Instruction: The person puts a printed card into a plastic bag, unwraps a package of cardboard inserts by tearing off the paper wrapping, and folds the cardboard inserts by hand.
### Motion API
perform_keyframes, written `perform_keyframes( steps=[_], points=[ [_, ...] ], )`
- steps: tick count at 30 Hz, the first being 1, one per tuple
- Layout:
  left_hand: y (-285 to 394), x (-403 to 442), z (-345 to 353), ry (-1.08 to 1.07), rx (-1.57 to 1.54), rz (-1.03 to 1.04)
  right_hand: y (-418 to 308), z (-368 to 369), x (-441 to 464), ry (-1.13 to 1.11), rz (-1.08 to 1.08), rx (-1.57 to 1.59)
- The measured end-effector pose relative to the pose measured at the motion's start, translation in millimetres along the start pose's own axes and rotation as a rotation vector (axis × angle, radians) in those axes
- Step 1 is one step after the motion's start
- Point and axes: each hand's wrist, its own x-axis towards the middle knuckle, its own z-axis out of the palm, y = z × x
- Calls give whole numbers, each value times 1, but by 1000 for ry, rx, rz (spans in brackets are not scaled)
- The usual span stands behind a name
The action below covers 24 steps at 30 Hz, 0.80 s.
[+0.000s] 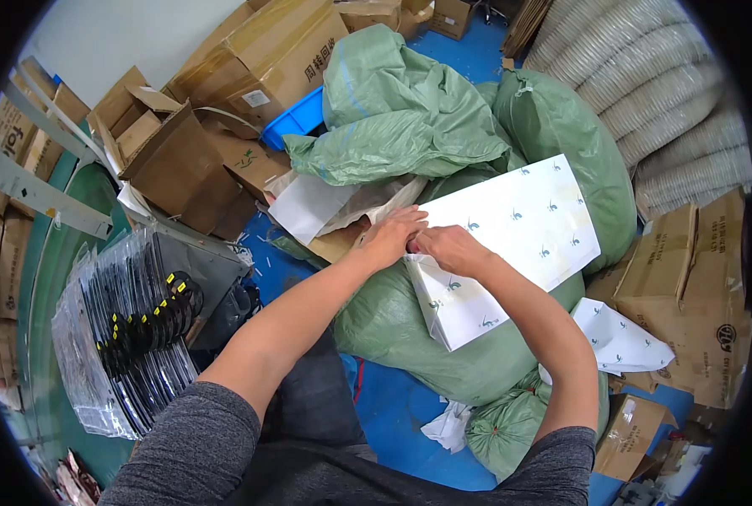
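A large white paper sheet (519, 215) printed with small green logos lies across bulging green woven sacks (393, 325). It is folded, with a flap hanging down at its near left corner. My right hand (450, 251) is closed on the paper near that corner, its fingertips curled out of sight. Beside it, nearly touching, my left hand (393, 238) pinches at the left edge of the same paper; its thumb is mostly hidden. Past my left hand are a plain white sheet (310, 207) and some brown paper (335, 244), partly under a loose green sack (401, 101).
Open cardboard boxes (178, 169) and a blue bin (296, 116) stand behind on the left. Plastic-wrapped black parts with yellow tags (144, 325) are at my left. Clear ribbed hoses (625, 67) are piled at the right, above cartons (684, 291). Another printed white piece (616, 337) lies nearby.
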Motion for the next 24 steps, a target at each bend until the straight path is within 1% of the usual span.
perform_keyframes(
  steps=[4,6,7,11,12,16,17,21,24],
  points=[
    [0,0,3,-10,62,-4,-10,24,-44,29,1,-87],
    [5,1,3,-24,105,-23,-17,25,-56,110,88,-201],
    [13,5,-2,-24,103,-18,-16,25,-56,112,92,-205],
    [42,21,-29,-326,272,-107,-9,27,-34,316,12,-141],
    [38,21,-29,-330,277,-108,-5,24,-28,320,12,-138],
    [25,21,-18,-228,156,188,9,10,-17,129,38,-295],
    [25,19,-15,-231,151,186,8,9,-19,125,41,-291],
    [22,17,-14,-367,192,135,1,5,-18,-31,343,-7],
    [17,21,-12,-386,173,137,4,8,-16,-58,293,-80]
  ],
)
